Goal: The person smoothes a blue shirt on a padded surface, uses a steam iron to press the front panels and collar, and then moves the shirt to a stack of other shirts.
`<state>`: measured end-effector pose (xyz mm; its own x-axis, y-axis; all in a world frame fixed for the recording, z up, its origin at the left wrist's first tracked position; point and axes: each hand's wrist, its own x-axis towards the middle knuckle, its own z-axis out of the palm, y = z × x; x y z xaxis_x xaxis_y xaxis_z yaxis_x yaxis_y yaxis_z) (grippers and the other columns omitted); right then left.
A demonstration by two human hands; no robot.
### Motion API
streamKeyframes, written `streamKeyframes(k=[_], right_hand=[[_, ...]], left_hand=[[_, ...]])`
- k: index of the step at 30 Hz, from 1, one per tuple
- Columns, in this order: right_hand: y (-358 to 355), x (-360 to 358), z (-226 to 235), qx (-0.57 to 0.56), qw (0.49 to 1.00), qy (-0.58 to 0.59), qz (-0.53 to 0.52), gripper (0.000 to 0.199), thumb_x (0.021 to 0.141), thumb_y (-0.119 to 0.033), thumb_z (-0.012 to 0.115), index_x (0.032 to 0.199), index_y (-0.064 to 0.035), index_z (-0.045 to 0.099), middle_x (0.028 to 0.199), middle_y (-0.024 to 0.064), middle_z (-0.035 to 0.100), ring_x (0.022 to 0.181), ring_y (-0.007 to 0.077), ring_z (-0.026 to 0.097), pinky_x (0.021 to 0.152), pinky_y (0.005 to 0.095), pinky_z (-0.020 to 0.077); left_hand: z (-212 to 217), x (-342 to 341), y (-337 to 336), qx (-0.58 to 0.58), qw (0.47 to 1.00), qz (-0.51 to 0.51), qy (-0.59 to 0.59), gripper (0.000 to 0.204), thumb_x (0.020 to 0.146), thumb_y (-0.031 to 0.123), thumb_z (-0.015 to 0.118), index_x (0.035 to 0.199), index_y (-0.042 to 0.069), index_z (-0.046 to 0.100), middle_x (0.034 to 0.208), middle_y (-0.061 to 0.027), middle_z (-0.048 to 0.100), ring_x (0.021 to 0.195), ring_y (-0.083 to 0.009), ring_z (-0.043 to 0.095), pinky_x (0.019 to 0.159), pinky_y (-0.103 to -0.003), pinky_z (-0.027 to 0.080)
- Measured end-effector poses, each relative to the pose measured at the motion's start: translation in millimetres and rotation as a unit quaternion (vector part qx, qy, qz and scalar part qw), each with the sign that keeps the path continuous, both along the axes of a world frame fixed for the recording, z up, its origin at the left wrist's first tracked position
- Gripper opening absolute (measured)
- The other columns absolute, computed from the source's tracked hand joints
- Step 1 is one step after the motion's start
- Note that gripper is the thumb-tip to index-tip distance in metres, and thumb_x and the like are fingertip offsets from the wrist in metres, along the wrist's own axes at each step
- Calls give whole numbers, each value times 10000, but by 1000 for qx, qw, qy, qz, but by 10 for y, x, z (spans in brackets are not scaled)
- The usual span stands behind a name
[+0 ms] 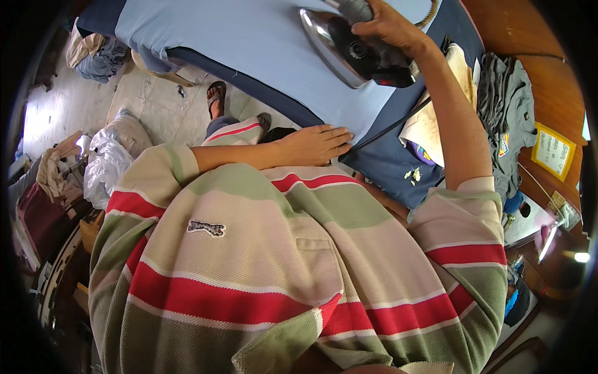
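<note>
A pale blue cotton cloth (pixel 249 43) lies spread flat over a dark navy padded ironing surface (pixel 386 159), which serves as the landmark here. At the far right part of the cloth stands a black electric iron with a shiny metal soleplate (pixel 349 53), tipped up on its side so that the soleplate faces left. The right hand (pixel 389 25) sits on top of the iron, its fingers (pixel 367 28) clenched around the grey handle. A thin dark cord (pixel 389 128) runs from the iron across the navy surface toward its near edge. The left hand (pixel 314 144) rests at the near edge of the surface, palm down, fingers (pixel 339 136) stretched out flat and released, touching the hem of the blue cloth. On the right end of the surface lies a cream folded garment (pixel 430 124), and just beyond it a heap of grey clothing (pixel 507 112). Left of the surface, on the pale floor (pixel 149 106), a white plastic bag (pixel 112 156) lies near a sandalled foot (pixel 216 96).
</note>
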<state>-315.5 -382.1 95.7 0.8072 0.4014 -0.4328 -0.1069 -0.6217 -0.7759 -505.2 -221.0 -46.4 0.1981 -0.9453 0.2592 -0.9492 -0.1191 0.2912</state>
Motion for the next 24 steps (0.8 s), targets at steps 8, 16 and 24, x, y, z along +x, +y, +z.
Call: streamKeyframes(k=[8,16,24], right_hand=[[-369,6,-4,24,996,36,-77,680,660,-62,656,1276,-58,368,896,64,523,717,140,532,610,263,459],[594,-178,-293,98,980,-84,152,609,681,-260,656,1207,-16,469,1010,165,597,907,242,570,782,310,455],[835,-333,-137,50,992,-23,114,677,600,-161,674,1226,-36,449,921,149,607,804,230,584,733,299,460]], left_hand=[[-25,-69,-1,-25,999,28,-13,528,793,294,577,1276,110,470,1412,-92,348,1313,-217,305,1053,-352,285],[-65,-3,0,-93,994,-20,58,443,796,179,521,1233,109,507,1358,-71,428,1201,-208,455,980,-348,383],[138,361,1025,-29,984,36,174,231,740,121,578,968,107,618,1002,-33,627,883,-221,605,767,-345,463]])
